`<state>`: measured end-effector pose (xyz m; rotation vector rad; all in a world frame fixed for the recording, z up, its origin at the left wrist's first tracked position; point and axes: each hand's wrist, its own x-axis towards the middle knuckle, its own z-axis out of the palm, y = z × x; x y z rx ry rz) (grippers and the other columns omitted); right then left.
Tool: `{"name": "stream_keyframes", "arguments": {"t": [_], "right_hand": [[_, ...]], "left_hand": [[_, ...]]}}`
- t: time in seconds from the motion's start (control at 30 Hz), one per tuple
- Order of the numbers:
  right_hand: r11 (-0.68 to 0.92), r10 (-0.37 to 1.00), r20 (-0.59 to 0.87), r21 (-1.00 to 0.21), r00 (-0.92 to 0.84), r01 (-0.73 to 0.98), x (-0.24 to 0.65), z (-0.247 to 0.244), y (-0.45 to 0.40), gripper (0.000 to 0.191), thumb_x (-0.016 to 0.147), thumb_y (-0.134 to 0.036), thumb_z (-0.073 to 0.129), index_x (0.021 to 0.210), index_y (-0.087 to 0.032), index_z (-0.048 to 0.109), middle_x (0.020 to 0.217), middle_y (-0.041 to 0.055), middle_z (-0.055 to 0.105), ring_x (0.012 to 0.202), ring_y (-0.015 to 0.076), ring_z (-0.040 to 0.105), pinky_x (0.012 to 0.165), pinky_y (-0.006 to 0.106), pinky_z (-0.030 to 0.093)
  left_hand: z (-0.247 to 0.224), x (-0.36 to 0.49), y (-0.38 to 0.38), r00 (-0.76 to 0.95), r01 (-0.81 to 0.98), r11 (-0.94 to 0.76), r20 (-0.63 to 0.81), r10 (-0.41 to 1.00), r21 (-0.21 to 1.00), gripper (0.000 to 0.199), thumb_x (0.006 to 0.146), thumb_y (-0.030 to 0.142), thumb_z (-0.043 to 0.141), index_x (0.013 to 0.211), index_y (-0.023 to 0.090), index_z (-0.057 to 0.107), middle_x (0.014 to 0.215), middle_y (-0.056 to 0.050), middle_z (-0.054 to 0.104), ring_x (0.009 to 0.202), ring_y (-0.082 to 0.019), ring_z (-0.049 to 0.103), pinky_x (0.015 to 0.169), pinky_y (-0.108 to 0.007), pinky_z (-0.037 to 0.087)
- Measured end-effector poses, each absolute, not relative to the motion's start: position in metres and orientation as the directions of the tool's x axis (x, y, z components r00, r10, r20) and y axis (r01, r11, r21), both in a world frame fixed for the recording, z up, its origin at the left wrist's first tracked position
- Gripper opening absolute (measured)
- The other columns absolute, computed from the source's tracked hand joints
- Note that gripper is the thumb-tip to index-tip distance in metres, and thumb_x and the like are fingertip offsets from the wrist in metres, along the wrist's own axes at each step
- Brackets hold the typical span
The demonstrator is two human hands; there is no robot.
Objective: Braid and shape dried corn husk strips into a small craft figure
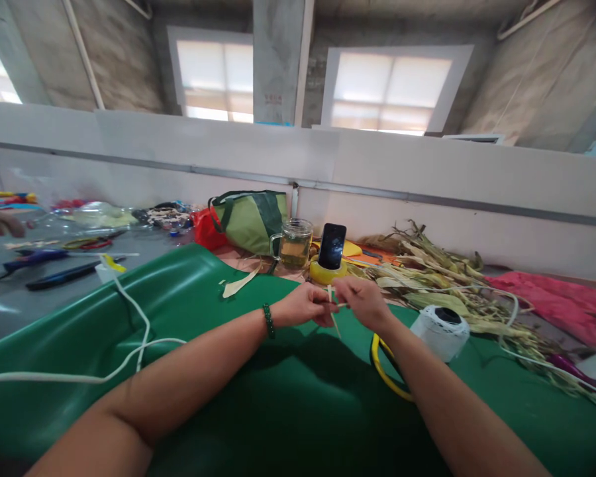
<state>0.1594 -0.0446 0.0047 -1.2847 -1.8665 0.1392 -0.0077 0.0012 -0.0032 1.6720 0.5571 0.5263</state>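
while your left hand (pixel 305 306) pinches thin pale strips (pixel 336 326) in narrowed fingertips, your right hand (pixel 362 301) sits just beside, fingers curled, its grip too small to tell. strips are over the green sheet (pixel 183 281), near the phone (pixel 332 245) propped on yellow tape (pixel 322 273).

"Where's your light?"
"Left window (pixel 216 73) and right window (pixel 390 89), glaring white beside the concrete pillar (pixel 278 59)."
"Below that pillar?"
"Shadow darkens your green mat (pixel 278 397); your right hand (pixel 361 301) blurs slightly. Farthest from it, wide-angle distortion stretches shapes."
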Motion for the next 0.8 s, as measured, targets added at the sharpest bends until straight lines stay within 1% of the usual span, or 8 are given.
{"name": "stream_keyframes", "arguments": {"t": [0.1, 0.17, 0.23, 0.37, 0.47, 0.57, 0.7, 0.8], "right_hand": [[0.348, 0.893, 0.449, -0.734, 0.034, 0.584, 0.171, 0.006, -0.036, 0.067, 0.085, -0.071, 0.026, 0.062, -0.018, 0.059, 0.047, 0.0021, 0.056, 0.042, 0.012, 0.048, 0.046, 0.025, 0.039], [0.282, 0.952, 0.304, -0.803, -0.046, 0.526, 0.174, 0.006, -0.034, 0.072, 0.082, -0.076, 0.025, 0.06, -0.017, 0.061, 0.046, 0.0033, 0.058, 0.04, 0.0119, 0.049, 0.043, 0.024, 0.04], [0.284, 0.958, 0.214, -0.813, -0.193, 0.509, 0.171, 0.006, -0.036, 0.068, 0.079, -0.076, 0.034, 0.058, -0.017, 0.06, 0.048, 0.0032, 0.059, 0.04, 0.0113, 0.049, 0.042, 0.023, 0.04], [0.44, 0.891, 0.293, -0.745, -0.348, 0.501, 0.156, 0.008, -0.047, 0.052, 0.081, -0.063, 0.048, 0.057, -0.017, 0.058, 0.046, -0.0006, 0.056, 0.041, 0.0095, 0.047, 0.042, 0.021, 0.037], [0.504, 0.864, 0.376, -0.653, -0.335, 0.565, 0.149, 0.011, -0.055, 0.046, 0.086, -0.051, 0.047, 0.055, -0.018, 0.054, 0.044, -0.0018, 0.052, 0.043, 0.0092, 0.046, 0.045, 0.021, 0.036], [0.52, 0.852, 0.415, -0.61, -0.319, 0.598, 0.149, 0.013, -0.058, 0.043, 0.086, -0.046, 0.046, 0.055, -0.018, 0.054, 0.044, -0.0016, 0.053, 0.043, 0.0093, 0.045, 0.046, 0.022, 0.035], [0.5, 0.864, 0.421, -0.661, -0.275, 0.56, 0.161, 0.017, -0.055, 0.045, 0.084, -0.051, 0.049, 0.053, -0.018, 0.056, 0.042, -0.0018, 0.051, 0.041, 0.0093, 0.043, 0.045, 0.023, 0.034], [0.434, 0.885, 0.457, -0.741, -0.088, 0.512, 0.174, 0.02, -0.047, 0.048, 0.077, -0.06, 0.054, 0.054, -0.018, 0.058, 0.04, -0.0019, 0.05, 0.037, 0.0091, 0.04, 0.04, 0.023, 0.033]], "left_hand": [[0.001, -0.011, 0.008, 0.755, -0.055, 0.013, 0.033, 0.654, 0.998, 0.051, 0.061, 0.057, 0.072, 0.078, 0.01, 0.066, 0.06, -0.005, 0.068, 0.055, -0.013, 0.062, 0.059, -0.024, 0.048], [0.006, -0.014, 0.01, 0.736, -0.116, 0.064, 0.043, 0.676, 0.991, 0.061, 0.057, 0.065, 0.07, 0.081, 0.009, 0.066, 0.063, -0.007, 0.069, 0.057, -0.014, 0.063, 0.06, -0.024, 0.049], [0.008, -0.017, 0.011, 0.721, -0.133, 0.047, 0.064, 0.69, 0.99, 0.061, 0.056, 0.065, 0.071, 0.077, 0.009, 0.065, 0.063, -0.007, 0.069, 0.058, -0.014, 0.064, 0.059, -0.024, 0.049], [0.007, -0.016, 0.011, 0.719, -0.097, -0.086, 0.129, 0.683, 0.992, 0.052, 0.054, 0.056, 0.078, 0.071, 0.009, 0.063, 0.06, -0.005, 0.068, 0.053, -0.011, 0.061, 0.056, -0.022, 0.048], [0.006, -0.014, 0.011, 0.704, -0.075, -0.134, 0.147, 0.695, 0.988, 0.05, 0.053, 0.055, 0.078, 0.069, 0.01, 0.062, 0.057, -0.003, 0.066, 0.05, -0.011, 0.06, 0.052, -0.021, 0.047], [0.008, -0.014, 0.01, 0.654, -0.08, -0.147, 0.163, 0.739, 0.986, 0.047, 0.055, 0.052, 0.079, 0.067, 0.011, 0.058, 0.051, -0.001, 0.063, 0.046, -0.01, 0.058, 0.049, -0.02, 0.045], [0.014, -0.02, 0.014, 0.56, -0.116, -0.151, 0.19, 0.806, 0.982, 0.043, 0.059, 0.049, 0.078, 0.068, 0.013, 0.055, 0.049, 0.0, 0.063, 0.044, -0.008, 0.056, 0.049, -0.019, 0.043], [0.019, -0.026, 0.019, 0.54, -0.16, -0.08, 0.155, 0.827, 0.984, 0.041, 0.065, 0.048, 0.075, 0.073, 0.012, 0.056, 0.056, -0.002, 0.067, 0.051, -0.01, 0.06, 0.055, -0.02, 0.045]]}}
